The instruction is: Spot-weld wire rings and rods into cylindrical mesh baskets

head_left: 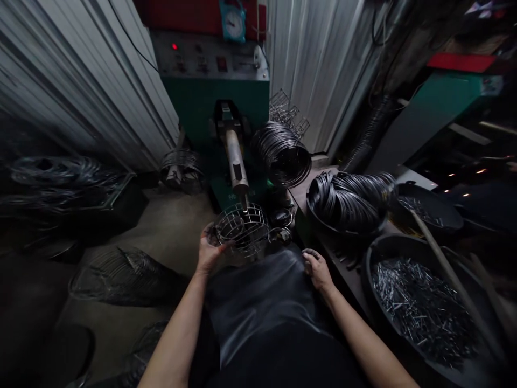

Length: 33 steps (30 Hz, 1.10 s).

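Observation:
My left hand (208,252) is closed on the left side of a round wire basket (255,247). The basket is an open grid of thin metal wires, tilted under the tip of the machine's upper arm (235,159). My right hand (318,271) is apart from the basket, to its right, above the edge of the dark apron (262,296) on my lap. Its thumb and fingers are pinched together near a dark curved edge; what they hold, if anything, is too dark to name. Wire rings (280,218) lie just right of the basket.
A green machine (218,86) with a lit red lamp stands ahead. A bundle of wire hoops (280,153) hangs at its right. On the right are a basin of wire rings (349,202) and a large tub (374,269) of short metal pieces. Wire mesh (121,275) lies left.

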Each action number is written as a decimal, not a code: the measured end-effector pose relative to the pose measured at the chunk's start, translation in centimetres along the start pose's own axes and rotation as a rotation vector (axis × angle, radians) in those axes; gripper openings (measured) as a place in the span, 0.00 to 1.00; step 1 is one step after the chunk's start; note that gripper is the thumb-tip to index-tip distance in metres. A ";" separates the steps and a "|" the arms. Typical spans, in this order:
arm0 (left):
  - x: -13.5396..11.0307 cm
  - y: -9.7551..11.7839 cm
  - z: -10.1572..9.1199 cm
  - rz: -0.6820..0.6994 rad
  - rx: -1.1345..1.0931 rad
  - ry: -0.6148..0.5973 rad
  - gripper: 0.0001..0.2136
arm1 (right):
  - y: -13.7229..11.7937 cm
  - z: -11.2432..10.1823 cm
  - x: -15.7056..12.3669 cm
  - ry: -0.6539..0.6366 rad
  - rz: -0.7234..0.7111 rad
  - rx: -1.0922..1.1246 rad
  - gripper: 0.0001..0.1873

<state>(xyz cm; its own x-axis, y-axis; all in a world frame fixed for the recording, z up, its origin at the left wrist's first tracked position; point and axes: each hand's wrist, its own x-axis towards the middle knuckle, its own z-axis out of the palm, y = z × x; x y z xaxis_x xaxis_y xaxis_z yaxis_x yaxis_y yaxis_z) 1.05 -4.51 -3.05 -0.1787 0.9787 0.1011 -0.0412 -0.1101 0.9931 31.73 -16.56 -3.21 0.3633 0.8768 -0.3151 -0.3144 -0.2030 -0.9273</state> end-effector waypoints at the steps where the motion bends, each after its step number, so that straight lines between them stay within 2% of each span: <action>1: -0.7 0.2 -0.2 0.002 0.015 -0.006 0.43 | 0.5 -0.3 -0.1 0.010 -0.085 -0.122 0.06; 4: -2.9 1.1 -0.7 0.043 0.094 -0.032 0.41 | 2.1 -1.1 -0.2 0.031 -0.249 -0.424 0.03; 8: -5.1 3.4 -0.7 0.177 0.292 -0.062 0.38 | 2.3 -0.9 -0.6 -0.014 -0.295 -0.576 0.01; 10: -5.7 4.9 -0.3 0.287 0.389 -0.077 0.37 | 0.6 -0.2 -1.3 -0.125 -0.322 -0.591 0.04; 14: -6.0 7.0 1.0 0.504 0.554 -0.134 0.35 | -5.3 2.9 -3.0 -0.392 -0.488 -0.708 0.16; 17: -6.0 7.6 2.1 0.589 0.656 -0.162 0.35 | -9.1 6.3 -3.2 -0.482 -0.562 -0.850 0.20; 19: -6.1 7.7 2.7 0.611 0.702 -0.193 0.35 | -10.3 8.5 -2.8 -0.521 -0.576 -0.943 0.20; 22: -6.0 7.6 2.9 0.609 0.735 -0.222 0.34 | -10.3 11.1 -2.2 -0.565 -0.609 -1.060 0.19; 24: -5.7 7.5 2.6 0.598 0.749 -0.200 0.32 | -9.7 12.1 -2.1 -0.547 -0.639 -1.093 0.16; 27: -5.2 7.4 1.9 0.574 0.783 -0.183 0.30 | -8.7 12.7 -2.1 -0.482 -0.648 -1.061 0.09; 33: -4.8 7.8 2.0 0.542 0.876 -0.304 0.26 | -7.8 13.1 -1.6 -0.436 -0.612 -1.080 0.05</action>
<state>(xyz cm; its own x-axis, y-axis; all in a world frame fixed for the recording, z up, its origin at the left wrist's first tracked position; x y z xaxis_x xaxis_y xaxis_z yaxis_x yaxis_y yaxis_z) 3.57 -9.70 4.32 0.2960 0.8520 0.4318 0.7109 -0.4984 0.4963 22.12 -10.62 7.20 -0.1794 0.9773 0.1130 0.7278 0.2091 -0.6532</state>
